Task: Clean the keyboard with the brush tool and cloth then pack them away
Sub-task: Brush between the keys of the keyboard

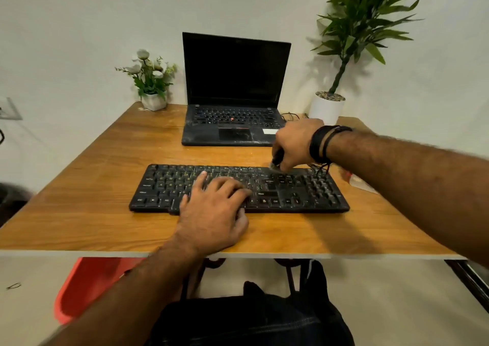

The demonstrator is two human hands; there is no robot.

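Black keyboard (239,188) lies flat on the wooden table (87,186), near the front edge, long side facing the person. Dust specks show on the keys.

Left hand (214,208) rests palm down on the middle of the keyboard, fingers straight and spread over the keys, thumb at the front edge. It holds nothing.

Right hand (293,144) hangs over the keyboard's top row, right of centre, fingers curled round a dark brush (276,160). The brush points down; its pale bristle end meets the keys there, blurred. Dark bands (321,144) circle the right wrist.

Behind the keyboard, apart from it, an open black laptop (234,91) stands with a dark screen and a dusty palm rest. Small white pot of white flowers (150,78) sits at the table's back left corner. Tall green plant (357,33) in a white pot stands at the back right. A pale, partly hidden item (362,183) lies on the table under the right forearm; whether it is the cloth cannot be told.
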